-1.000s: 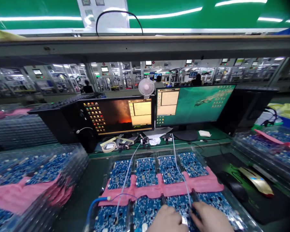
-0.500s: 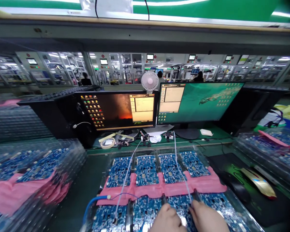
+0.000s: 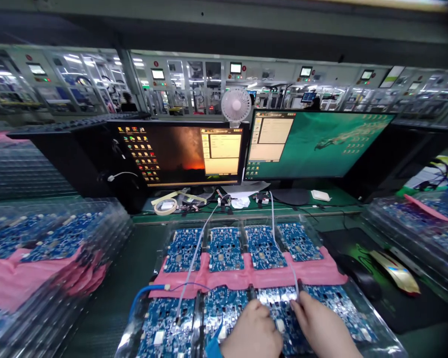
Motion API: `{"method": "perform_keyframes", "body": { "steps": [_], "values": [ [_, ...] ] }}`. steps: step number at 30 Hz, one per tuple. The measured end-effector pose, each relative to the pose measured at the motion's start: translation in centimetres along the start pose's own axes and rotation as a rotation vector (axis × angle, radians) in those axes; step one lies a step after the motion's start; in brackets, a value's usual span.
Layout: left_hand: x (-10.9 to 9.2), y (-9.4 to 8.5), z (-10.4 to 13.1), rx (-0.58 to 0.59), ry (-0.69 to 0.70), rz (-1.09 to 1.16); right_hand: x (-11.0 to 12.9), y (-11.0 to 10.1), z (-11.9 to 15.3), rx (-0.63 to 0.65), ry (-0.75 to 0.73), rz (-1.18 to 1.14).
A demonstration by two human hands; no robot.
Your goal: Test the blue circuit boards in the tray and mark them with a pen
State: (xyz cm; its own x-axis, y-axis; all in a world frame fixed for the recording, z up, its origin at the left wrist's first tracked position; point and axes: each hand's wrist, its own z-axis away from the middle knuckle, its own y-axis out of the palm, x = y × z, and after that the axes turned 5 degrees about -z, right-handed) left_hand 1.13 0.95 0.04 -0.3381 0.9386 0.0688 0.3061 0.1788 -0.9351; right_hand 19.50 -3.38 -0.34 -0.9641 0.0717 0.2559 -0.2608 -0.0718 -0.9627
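A clear plastic tray (image 3: 386,343) holds two rows of blue circuit boards (image 3: 226,248), with a pink sheet (image 3: 269,276) across the middle. My right hand (image 3: 323,323) pinches the lower end of a white cable (image 3: 274,223) over a front-row board (image 3: 274,298). Close on its left, my left hand (image 3: 252,330) is closed over the same area; anything in its fingers is hidden. A second white cable (image 3: 194,253) runs down to the front-left board (image 3: 166,323). A blue cord (image 3: 145,288) lies at the tray's left, joined to a thin blue wire.
Two monitors (image 3: 179,159) with a small white fan (image 3: 236,105) between them stand behind. Stacked board trays (image 3: 59,298) fill the left side, and more trays (image 3: 414,223) lie right. A black mouse (image 3: 358,278) and gold mouse (image 3: 395,273) rest on a mat. A tape roll (image 3: 166,206) lies behind.
The view has tilted downward, so the scene sits higher in the picture and more of both hands shows. My right hand keeps its pinch at the white cable's end; both hands stay over the same board.
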Motion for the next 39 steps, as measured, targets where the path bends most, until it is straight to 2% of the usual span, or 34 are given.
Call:
{"method": "perform_keyframes", "body": {
  "steps": [2, 5, 7, 9, 12, 15, 18, 21, 29, 39],
  "values": [
    [-0.1, -0.2, 0.0, 0.020, -0.019, 0.003, -0.2, -0.9, -0.1, -0.053, 0.029, -0.059],
    [-0.2, -0.6, -0.2, 0.038, -0.017, 0.013, -0.4, -3.3, -1.7, -0.243, 0.016, -0.129],
    [-0.2, -1.1, -0.3, 0.056, -0.023, 0.024, -0.4, -5.1, -4.2, -0.372, -0.045, -0.210],
    [-0.2, -1.6, -0.4, 0.077, -0.028, 0.036, -0.4, -6.2, -7.3, -0.411, -0.132, -0.254],
    [-0.1, -1.9, -0.5, 0.097, -0.031, 0.059, -0.6, -5.7, -11.7, -0.384, -0.253, -0.277],
    [0.0, -1.6, -0.3, 0.101, -0.022, 0.075, -1.2, -3.5, -14.1, -0.392, -0.279, -0.295],
    [0.1, -1.4, -0.1, 0.112, -0.003, 0.077, -2.0, -1.6, -14.8, -0.411, -0.275, -0.308],
    [0.2, -1.8, -0.2, 0.124, -0.005, 0.089, -2.8, -0.8, -15.1, -0.405, -0.277, -0.304],
    [0.2, -2.6, -0.6, 0.172, -0.003, 0.107, -3.1, -0.7, -15.5, -0.378, -0.266, -0.278],
    [0.2, -1.6, 0.0, 0.169, 0.003, 0.137, -2.2, -1.2, -15.3, -0.338, -0.210, -0.169]
  ]
}}
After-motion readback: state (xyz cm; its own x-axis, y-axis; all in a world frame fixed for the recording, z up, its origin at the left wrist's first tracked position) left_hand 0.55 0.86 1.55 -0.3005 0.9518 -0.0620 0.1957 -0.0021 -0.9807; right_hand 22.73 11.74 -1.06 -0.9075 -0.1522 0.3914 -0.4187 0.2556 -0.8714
